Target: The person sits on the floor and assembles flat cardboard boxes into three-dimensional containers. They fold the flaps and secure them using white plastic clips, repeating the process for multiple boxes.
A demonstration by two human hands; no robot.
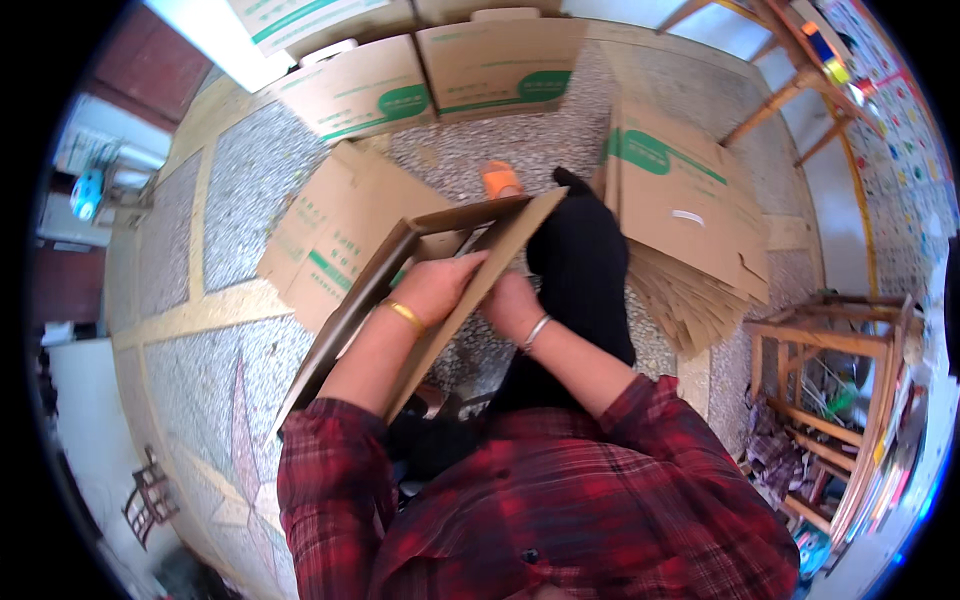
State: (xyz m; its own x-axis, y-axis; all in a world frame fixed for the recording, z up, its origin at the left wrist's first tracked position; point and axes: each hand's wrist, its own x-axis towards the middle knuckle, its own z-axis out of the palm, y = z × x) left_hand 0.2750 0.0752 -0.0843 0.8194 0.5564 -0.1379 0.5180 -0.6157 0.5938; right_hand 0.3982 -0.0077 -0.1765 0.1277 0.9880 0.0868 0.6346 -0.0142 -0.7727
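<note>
A brown cardboard box [521, 226], partly unfolded and tilted, stands between my legs with its opening facing up. My left hand [436, 288], with a gold bangle at the wrist, reaches inside the box, and its fingers are closed against the inner face of the near panel. On the other side of that panel is my right hand [513, 307], wearing a silver bangle; it grips the same panel, with its fingertips hidden behind the cardboard. A flat cardboard sheet [345, 225] with green print lies on the floor just beyond the box.
To the right of my leg lies a stack of flattened cartons [680, 205]. Upright cartons [500, 65] stand in a row at the far side. A wooden stool [820, 340] is at the right, and a wooden chair [775, 105] stands farther back. An orange slipper [497, 178] shows ahead.
</note>
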